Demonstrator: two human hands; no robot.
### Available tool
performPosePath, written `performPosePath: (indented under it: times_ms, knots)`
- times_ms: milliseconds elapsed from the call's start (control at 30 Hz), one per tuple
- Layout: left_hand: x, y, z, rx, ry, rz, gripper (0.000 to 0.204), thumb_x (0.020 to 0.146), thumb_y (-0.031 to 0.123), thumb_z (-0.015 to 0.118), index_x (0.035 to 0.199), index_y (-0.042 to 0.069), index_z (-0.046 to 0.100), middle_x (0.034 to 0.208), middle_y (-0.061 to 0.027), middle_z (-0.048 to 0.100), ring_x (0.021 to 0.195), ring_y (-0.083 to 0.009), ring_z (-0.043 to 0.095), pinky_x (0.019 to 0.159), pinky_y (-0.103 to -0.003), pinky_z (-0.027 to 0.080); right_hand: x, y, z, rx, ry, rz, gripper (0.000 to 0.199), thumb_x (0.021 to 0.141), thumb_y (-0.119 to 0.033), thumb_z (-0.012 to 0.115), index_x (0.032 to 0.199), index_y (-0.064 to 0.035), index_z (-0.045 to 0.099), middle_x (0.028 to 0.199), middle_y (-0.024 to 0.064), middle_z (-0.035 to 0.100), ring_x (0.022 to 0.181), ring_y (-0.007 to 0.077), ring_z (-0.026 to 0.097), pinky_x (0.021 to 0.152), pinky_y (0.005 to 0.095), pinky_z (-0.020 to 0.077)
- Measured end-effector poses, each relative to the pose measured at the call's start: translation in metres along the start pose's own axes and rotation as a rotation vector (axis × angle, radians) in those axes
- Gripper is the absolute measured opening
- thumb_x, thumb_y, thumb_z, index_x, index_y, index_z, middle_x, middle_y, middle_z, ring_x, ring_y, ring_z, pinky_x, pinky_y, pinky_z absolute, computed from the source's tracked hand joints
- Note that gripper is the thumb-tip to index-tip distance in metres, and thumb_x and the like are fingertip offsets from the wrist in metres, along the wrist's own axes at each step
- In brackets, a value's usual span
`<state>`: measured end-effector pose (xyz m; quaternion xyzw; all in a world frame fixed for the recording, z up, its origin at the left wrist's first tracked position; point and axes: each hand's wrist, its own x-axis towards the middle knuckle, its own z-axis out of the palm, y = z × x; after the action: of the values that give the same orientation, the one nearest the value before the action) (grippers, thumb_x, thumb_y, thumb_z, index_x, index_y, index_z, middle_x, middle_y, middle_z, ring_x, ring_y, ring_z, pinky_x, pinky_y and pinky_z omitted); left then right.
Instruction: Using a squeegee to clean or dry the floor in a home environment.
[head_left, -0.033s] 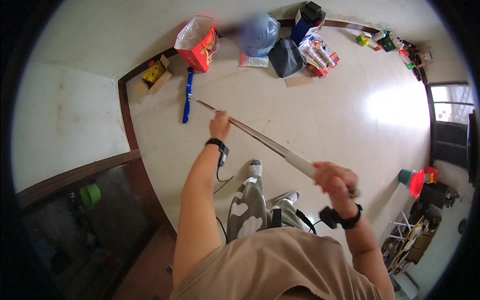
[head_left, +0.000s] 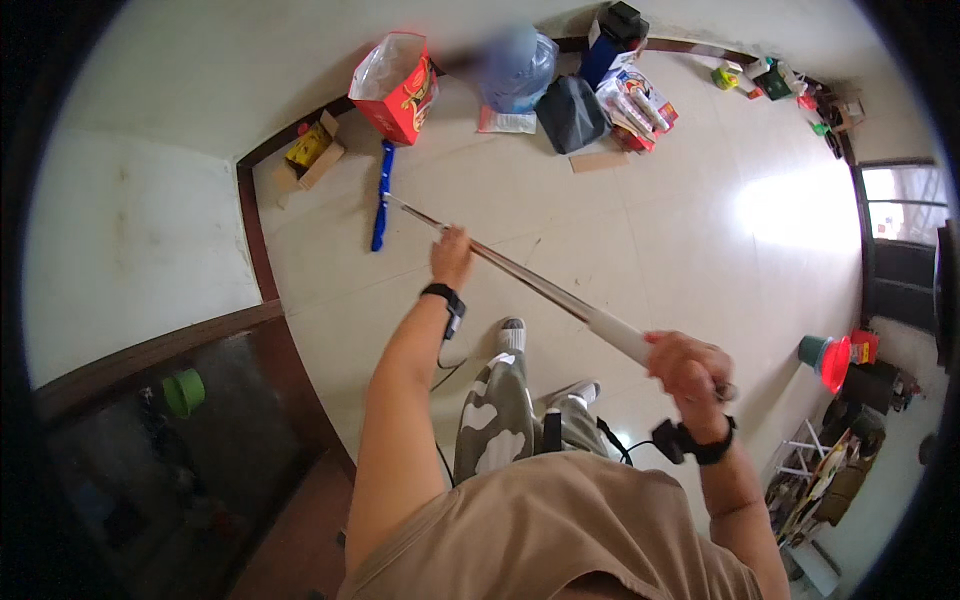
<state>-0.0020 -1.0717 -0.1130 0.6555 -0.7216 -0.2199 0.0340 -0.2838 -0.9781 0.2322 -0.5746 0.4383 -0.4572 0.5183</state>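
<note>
1. So your left hand is wrapped around the metal pole of the mop, up toward the blue head.
2. Your right hand is closed around the white grip, close to the pole's near end.
3. The mop slants across in front of you, near right to far left, with that blue head over on the far left of the floor.
4. Head's far end is just beside the red box; the cardboard box with yellow stuff inside sits left of it.
5. Off to your right there's a red basin next to a green bucket.
</note>
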Motion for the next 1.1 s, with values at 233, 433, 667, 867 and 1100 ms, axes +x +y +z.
performPosePath:
  times_ms: [233, 433, 667, 867, 1100]
  knots:
    - [-0.046, 0.146, -0.005, -0.140, -0.004, 0.265, 0.014, 0.073, 0.008, 0.049, 0.086, 0.003, 0.049, 0.094, -0.0134, 0.052, 0.093, -0.0303, 0.049, 0.076, -0.041, 0.039, -0.079, -0.083, -0.058, -0.089, 0.275, 0.074, 0.042, 0.086, -0.026, 0.041, 0.047, -0.0072, 0.041, 0.047, 0.0044, 0.044, 0.050, 0.0194, 0.047, 0.076, 0.0414, 0.0434]
    - [-0.084, 0.258, 0.038, -0.157, -0.122, 0.560, 0.019, 0.071, 0.006, 0.050, 0.090, 0.005, 0.050, 0.097, -0.0102, 0.053, 0.098, -0.0280, 0.048, 0.080, -0.041, 0.039, -0.161, -0.134, -0.090, -0.212, 0.520, 0.099, 0.038, 0.081, -0.022, 0.043, 0.046, -0.0087, 0.038, 0.045, 0.0068, 0.042, 0.044, 0.0201, 0.043, 0.072, 0.0435, 0.0423]
    - [-0.151, 0.390, 0.086, -0.149, -0.176, 0.762, 0.014, 0.074, 0.009, 0.048, 0.087, 0.006, 0.051, 0.099, -0.0098, 0.054, 0.100, -0.0262, 0.048, 0.081, -0.041, 0.040, -0.241, -0.185, -0.129, -0.324, 0.671, 0.128, 0.040, 0.080, -0.024, 0.047, 0.045, -0.0100, 0.035, 0.044, 0.0060, 0.041, 0.043, 0.0190, 0.044, 0.069, 0.0419, 0.0422]
    - [-0.166, 0.451, 0.104, -0.204, -0.301, 0.802, 0.010, 0.073, 0.007, 0.049, 0.071, 0.007, 0.059, 0.076, -0.0106, 0.061, 0.079, -0.0268, 0.059, 0.075, -0.038, 0.044, -0.309, -0.169, -0.177, -0.269, 0.772, 0.067, 0.038, 0.081, -0.027, 0.049, 0.049, -0.0091, 0.037, 0.045, 0.0050, 0.040, 0.046, 0.0192, 0.043, 0.074, 0.0433, 0.0408]
    - [-0.145, 0.508, 0.104, -0.136, -0.219, 0.817, 0.007, 0.074, 0.007, 0.049, 0.076, 0.008, 0.056, 0.079, -0.0079, 0.060, 0.083, -0.0250, 0.057, 0.073, -0.038, 0.044, -0.332, -0.151, -0.230, -0.138, 0.771, -0.117, 0.036, 0.081, -0.030, 0.053, 0.055, -0.0102, 0.038, 0.053, 0.0033, 0.041, 0.055, 0.0183, 0.044, 0.077, 0.0425, 0.0400]
